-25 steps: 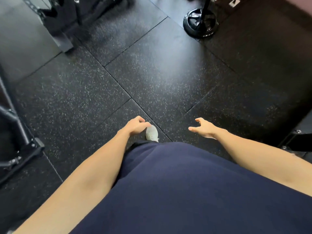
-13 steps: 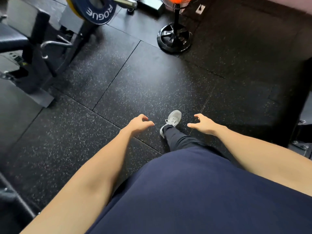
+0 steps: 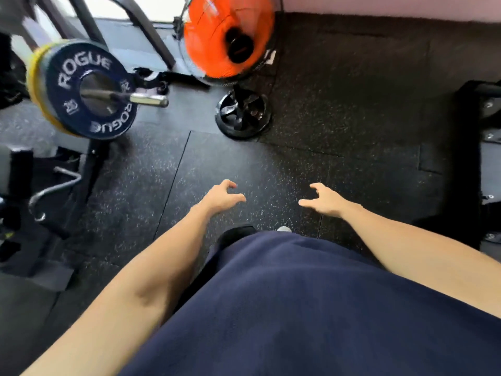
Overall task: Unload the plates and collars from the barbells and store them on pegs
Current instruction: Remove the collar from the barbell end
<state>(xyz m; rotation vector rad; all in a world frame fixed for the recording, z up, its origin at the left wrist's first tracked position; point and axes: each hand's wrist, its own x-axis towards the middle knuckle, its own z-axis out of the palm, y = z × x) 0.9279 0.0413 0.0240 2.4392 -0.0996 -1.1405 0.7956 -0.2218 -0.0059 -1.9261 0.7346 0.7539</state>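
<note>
Both hands empty over the floor, loaded barbell end at 10 o'clock.

Left hand [image 3: 222,196] and right hand [image 3: 324,199] hang loosely curled, holding nothing. Blue plate [image 3: 89,90] reads "ROGUE" twice plus "20"; a yellow plate [image 3: 35,85] behind it is mostly hidden. Barbell sleeve [image 3: 146,99] sticks out; collar not discernible. Orange fan [image 3: 227,36] at 12 is blurred, top cropped.

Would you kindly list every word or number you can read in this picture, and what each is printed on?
"ROGUE": white letters, upper face of the dark blue round weight plate on the barbell.
"ROGUE": again along its lower edge, upside down.
"20": lower left of that plate.
Small number right of the hub: too blurred to read.
Orange fan: no legible text.
</note>
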